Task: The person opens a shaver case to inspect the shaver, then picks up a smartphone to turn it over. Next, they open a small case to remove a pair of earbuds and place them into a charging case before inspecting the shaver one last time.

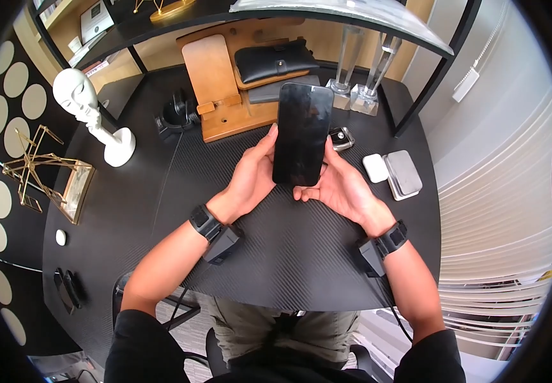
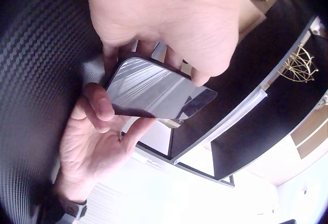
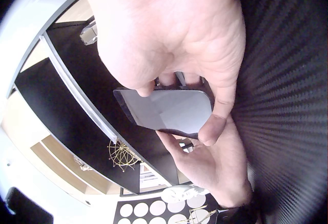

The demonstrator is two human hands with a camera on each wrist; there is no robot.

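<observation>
A black smartphone (image 1: 302, 134) with a dark, glossy screen is held upright over the desk, its face toward the head camera. My left hand (image 1: 250, 175) grips its left edge, thumb along the side and the other fingers behind. On the opposite edge my right hand (image 1: 347, 185) holds it, with fingertips curled near the bottom corner. Both wrist views show the phone (image 2: 154, 88) between the two hands, and its screen (image 3: 169, 109) reflects pale light. Most of the phone's back is hidden by fingers.
Behind the phone stands a wooden dock (image 1: 215, 83) bearing a black leather wallet (image 1: 276, 60). A white face sculpture (image 1: 119, 147) and a gold wire ornament (image 1: 81, 191) are to the left. Right of the hands lie a white case (image 1: 375, 168) and a grey box (image 1: 405, 172). A shelf (image 1: 346, 19) overhangs the back.
</observation>
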